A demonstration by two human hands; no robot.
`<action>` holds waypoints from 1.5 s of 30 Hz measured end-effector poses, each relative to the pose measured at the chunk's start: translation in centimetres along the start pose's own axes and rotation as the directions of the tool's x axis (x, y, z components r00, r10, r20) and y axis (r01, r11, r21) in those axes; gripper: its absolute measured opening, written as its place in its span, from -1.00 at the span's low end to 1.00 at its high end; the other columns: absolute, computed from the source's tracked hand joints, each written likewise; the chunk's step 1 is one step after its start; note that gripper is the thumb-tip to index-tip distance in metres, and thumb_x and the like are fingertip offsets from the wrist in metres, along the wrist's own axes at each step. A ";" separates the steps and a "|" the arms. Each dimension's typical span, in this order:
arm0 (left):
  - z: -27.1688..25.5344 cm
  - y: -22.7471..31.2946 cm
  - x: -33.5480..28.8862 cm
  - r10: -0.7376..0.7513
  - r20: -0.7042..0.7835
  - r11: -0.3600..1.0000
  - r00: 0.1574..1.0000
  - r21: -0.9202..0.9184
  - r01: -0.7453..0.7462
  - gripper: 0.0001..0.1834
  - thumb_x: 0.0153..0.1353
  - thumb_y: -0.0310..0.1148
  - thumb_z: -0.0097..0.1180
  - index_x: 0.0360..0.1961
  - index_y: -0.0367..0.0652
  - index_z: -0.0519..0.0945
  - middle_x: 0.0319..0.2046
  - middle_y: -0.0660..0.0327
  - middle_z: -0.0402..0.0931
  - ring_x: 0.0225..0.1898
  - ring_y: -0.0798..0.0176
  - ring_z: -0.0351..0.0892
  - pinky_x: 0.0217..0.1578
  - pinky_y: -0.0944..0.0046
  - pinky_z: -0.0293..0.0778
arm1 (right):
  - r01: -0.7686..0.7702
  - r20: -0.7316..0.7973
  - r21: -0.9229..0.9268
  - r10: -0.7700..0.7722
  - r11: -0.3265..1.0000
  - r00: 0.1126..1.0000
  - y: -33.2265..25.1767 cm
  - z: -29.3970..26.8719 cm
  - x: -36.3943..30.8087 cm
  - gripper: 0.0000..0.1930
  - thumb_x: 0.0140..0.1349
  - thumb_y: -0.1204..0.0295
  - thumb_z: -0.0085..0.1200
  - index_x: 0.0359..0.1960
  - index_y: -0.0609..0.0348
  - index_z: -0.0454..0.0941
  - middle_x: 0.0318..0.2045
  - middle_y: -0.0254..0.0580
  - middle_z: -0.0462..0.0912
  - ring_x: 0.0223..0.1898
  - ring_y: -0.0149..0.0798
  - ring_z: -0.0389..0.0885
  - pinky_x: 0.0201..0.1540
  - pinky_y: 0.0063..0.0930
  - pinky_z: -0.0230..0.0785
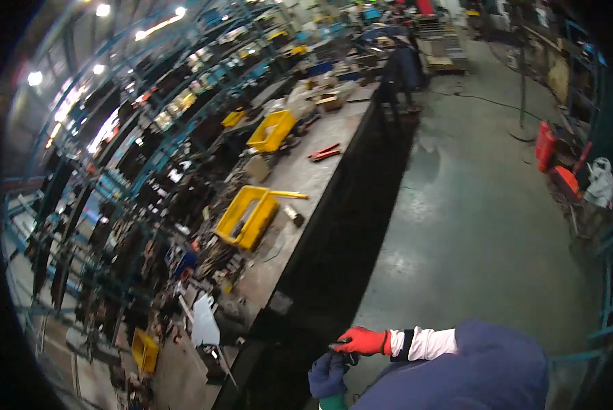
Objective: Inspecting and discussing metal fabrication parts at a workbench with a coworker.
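Low in the view, my two gloved hands are close together beside the dark front of the workbench. My right hand (pixel 366 341) wears a red glove, and its fingers are closed at a small dark piece too unclear to name. Just below and to the left is my left hand (pixel 327 375), in a dark blue glove with green at the wrist. Its fingers are curled in, and what they hold is hidden. A thin dark loop or cord shows between the hands.
On the long workbench (pixel 344 126) to the left lie yellow bins (pixel 257 229), red-handled pliers (pixel 325 152) and many metal parts. Racks of parts stand behind it. A person (pixel 403 68) is farther along the bench. Red cylinders (pixel 545 147) stand at right, and a cable crosses the far floor.
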State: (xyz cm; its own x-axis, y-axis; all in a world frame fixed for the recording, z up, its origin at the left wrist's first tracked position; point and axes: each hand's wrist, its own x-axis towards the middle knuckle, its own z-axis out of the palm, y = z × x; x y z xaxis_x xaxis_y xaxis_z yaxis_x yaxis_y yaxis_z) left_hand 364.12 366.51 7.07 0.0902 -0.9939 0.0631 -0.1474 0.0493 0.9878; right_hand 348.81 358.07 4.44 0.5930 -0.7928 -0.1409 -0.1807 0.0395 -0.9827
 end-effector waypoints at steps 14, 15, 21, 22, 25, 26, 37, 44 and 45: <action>9.7 -0.9 10.8 0.019 0.415 0.893 0.909 0.402 -0.202 -0.74 0.08 -0.20 0.14 -0.25 -0.10 0.62 -0.46 0.13 0.59 -0.46 0.24 0.61 -0.43 0.27 0.48 | -0.136 -0.444 0.176 0.202 0.975 0.873 2.5 -10.1 -4.0 -0.61 0.16 0.07 0.07 -0.51 0.21 0.54 -0.71 -0.34 0.41 -0.64 -0.51 0.30 -0.56 -0.45 0.16; 9.7 -1.5 11.9 0.105 0.432 0.825 0.896 0.466 -0.321 -0.73 0.05 -0.31 0.19 -0.22 -0.18 0.61 -0.44 0.11 0.59 -0.41 0.23 0.61 -0.40 0.29 0.49 | -0.138 -0.447 0.160 0.197 0.977 0.873 2.7 -11.3 -2.9 -0.61 0.16 0.07 0.07 -0.51 0.21 0.54 -0.71 -0.34 0.41 -0.64 -0.51 0.30 -0.56 -0.45 0.16; 3.9 0.3 19.4 0.058 0.444 0.949 0.894 0.253 -0.187 -0.79 0.07 -0.31 0.01 -0.26 -0.02 0.59 -0.47 0.16 0.55 -0.43 0.24 0.58 -0.39 0.26 0.46 | -0.186 -0.306 0.277 0.271 0.943 0.913 1.0 -11.2 7.0 -0.63 0.21 0.13 0.04 -0.43 0.26 0.57 -0.67 -0.39 0.45 -0.60 -0.51 0.31 -0.51 -0.45 0.20; 2.4 1.1 19.8 0.003 0.455 0.982 0.890 0.167 -0.089 -0.76 0.07 -0.35 -0.05 -0.24 -0.04 0.58 -0.42 0.15 0.54 -0.37 0.25 0.56 -0.33 0.27 0.45 | -0.175 -0.286 0.228 0.238 0.958 0.928 1.6 -10.5 8.9 -0.67 0.23 0.19 0.02 -0.43 0.25 0.58 -0.66 -0.43 0.44 -0.57 -0.54 0.31 -0.51 -0.49 0.19; 2.5 -0.6 22.2 -0.017 0.417 0.925 0.909 0.351 -0.144 -0.74 0.12 -0.26 -0.05 -0.22 -0.08 0.57 -0.31 0.09 0.53 -0.23 0.04 0.52 -0.21 0.15 0.42 | -0.129 -0.410 0.256 0.229 0.958 0.883 5.1 -12.3 11.1 -0.72 0.18 0.33 0.09 -0.19 0.30 0.60 -0.50 -0.43 0.52 -0.47 -0.54 0.35 -0.43 -0.58 0.22; 2.7 -2.4 23.1 0.048 0.374 0.923 0.926 0.338 -0.184 -0.72 0.12 -0.19 0.00 -0.20 -0.05 0.58 -0.32 0.10 0.54 -0.27 0.02 0.53 -0.26 0.12 0.43 | -0.081 -0.459 0.156 0.145 0.984 0.876 5.0 -12.7 11.5 -0.75 0.17 0.34 0.09 -0.30 0.32 0.59 -0.53 -0.41 0.51 -0.49 -0.55 0.32 -0.43 -0.59 0.21; 0.3 -3.9 4.7 -0.186 -0.642 0.763 0.744 0.383 0.521 -0.75 0.08 -0.26 -0.01 -0.23 -0.04 0.58 -0.36 0.18 0.57 -0.29 0.01 0.52 -0.29 0.07 0.42 | -0.302 0.599 0.121 0.173 0.946 0.782 3.6 -0.2 16.8 -0.80 0.16 0.34 0.12 -0.41 0.25 0.57 -0.67 -0.45 0.42 -0.65 -0.57 0.31 -0.59 -0.65 0.12; -2.0 -3.7 -4.2 -0.090 -0.862 0.787 0.499 0.245 0.566 -0.67 0.06 -0.26 0.06 -0.11 -0.04 0.56 -0.25 0.07 0.55 -0.21 -0.02 0.52 -0.21 0.09 0.43 | -0.173 0.797 -0.136 0.212 0.975 0.566 0.0 9.8 15.0 -0.83 0.14 0.34 0.14 -0.44 0.19 0.56 -0.75 -0.53 0.35 -0.75 -0.61 0.20 -0.71 -0.63 -0.04; -2.4 -4.1 -5.1 -0.069 -0.905 0.737 0.419 0.237 0.633 -0.66 0.06 -0.26 0.06 -0.11 -0.05 0.56 -0.24 0.06 0.55 -0.21 -0.03 0.52 -0.21 0.08 0.43 | -0.152 0.803 -0.137 0.199 0.979 0.562 -0.1 11.1 14.4 -0.83 0.14 0.34 0.14 -0.44 0.19 0.56 -0.75 -0.53 0.35 -0.75 -0.61 0.20 -0.71 -0.63 -0.04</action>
State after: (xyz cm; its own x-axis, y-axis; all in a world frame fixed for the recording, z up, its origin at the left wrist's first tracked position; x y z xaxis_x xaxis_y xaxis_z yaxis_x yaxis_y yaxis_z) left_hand 366.65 371.65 3.07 0.9397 -0.3307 0.0870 -0.2848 -0.6160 0.7345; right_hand 366.05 353.43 1.22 0.9272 0.0502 -0.3711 -0.3740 0.0757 -0.9243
